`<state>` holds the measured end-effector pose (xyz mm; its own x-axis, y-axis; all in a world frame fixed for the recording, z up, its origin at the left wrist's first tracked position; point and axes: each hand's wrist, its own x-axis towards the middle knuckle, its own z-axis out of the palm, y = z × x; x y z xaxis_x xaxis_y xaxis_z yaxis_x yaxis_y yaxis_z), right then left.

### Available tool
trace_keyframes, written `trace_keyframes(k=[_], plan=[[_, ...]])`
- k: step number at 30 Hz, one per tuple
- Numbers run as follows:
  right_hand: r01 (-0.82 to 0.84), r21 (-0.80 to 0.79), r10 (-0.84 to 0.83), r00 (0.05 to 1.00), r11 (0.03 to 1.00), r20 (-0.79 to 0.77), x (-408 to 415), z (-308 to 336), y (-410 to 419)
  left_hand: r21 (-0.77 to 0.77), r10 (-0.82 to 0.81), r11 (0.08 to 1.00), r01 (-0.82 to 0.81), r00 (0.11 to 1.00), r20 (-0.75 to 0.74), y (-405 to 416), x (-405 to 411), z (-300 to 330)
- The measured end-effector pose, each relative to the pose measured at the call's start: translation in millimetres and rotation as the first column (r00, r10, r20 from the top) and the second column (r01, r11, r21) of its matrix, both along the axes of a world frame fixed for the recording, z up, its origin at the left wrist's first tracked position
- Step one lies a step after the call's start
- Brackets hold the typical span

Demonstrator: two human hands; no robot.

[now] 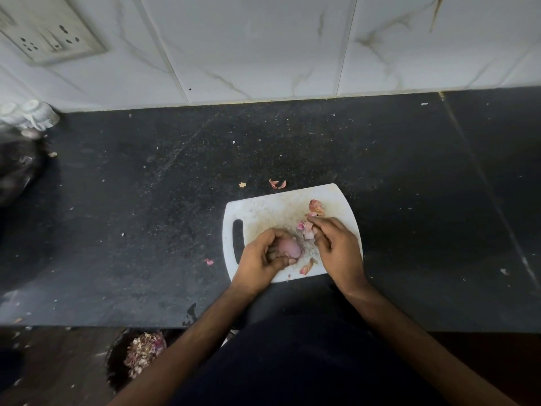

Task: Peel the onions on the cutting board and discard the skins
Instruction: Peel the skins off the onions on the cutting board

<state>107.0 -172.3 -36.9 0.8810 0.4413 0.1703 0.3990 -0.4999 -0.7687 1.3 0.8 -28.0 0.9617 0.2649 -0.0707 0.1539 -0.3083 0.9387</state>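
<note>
my left hand [262,256] cups the pale pink onion [289,248] over the white cutting board [263,210], grip curled round it, fingers closed beneath. my right hand [336,244] sits just beside, fingertips pinched on loose skins [306,228]. more skin scraps lie on the board and the dark surface [146,200].

Pink peeled onion [289,248] over white cutting board [263,209], skins [307,230] scattered.
</note>
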Motion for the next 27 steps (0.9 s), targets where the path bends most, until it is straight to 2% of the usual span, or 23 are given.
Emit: trace_keyframes(k=[3,7,11,15,19,23,27], plan=[[-0.131,-0.051,0.133,0.991,0.99,0.035,-3,-1,-3,0.067,-0.033,0.997,0.03,0.999,0.037,-1,1,0],[-0.21,-0.074,0.217,0.971,0.975,0.1,-11,1,-8,0.193,-0.115,0.976,0.103,0.992,0.049,-2,2,1],[-0.188,-0.007,0.188,0.98,0.982,0.069,-11,2,-7,0.287,-0.183,0.94,0.183,0.983,-0.027,-9,0,0],[-0.193,-0.007,0.193,0.979,0.981,0.062,-6,-11,-8,0.329,-0.117,0.933,0.146,0.987,-0.108,-18,11,-2],[-0.211,-0.131,0.235,0.948,0.969,0.215,-5,-18,-14,0.424,-0.056,0.903,0.069,0.997,-0.043,-13,17,-8],[-0.23,-0.204,0.297,0.859,0.952,0.418,-3,-11,-15,0.419,-0.072,0.905,0.078,0.997,-0.03,-13,17,-9],[-0.213,-0.212,0.288,0.846,0.954,0.449,-1,-14,-14,0.365,-0.092,0.927,0.086,0.996,0.001,-13,20,-8]])
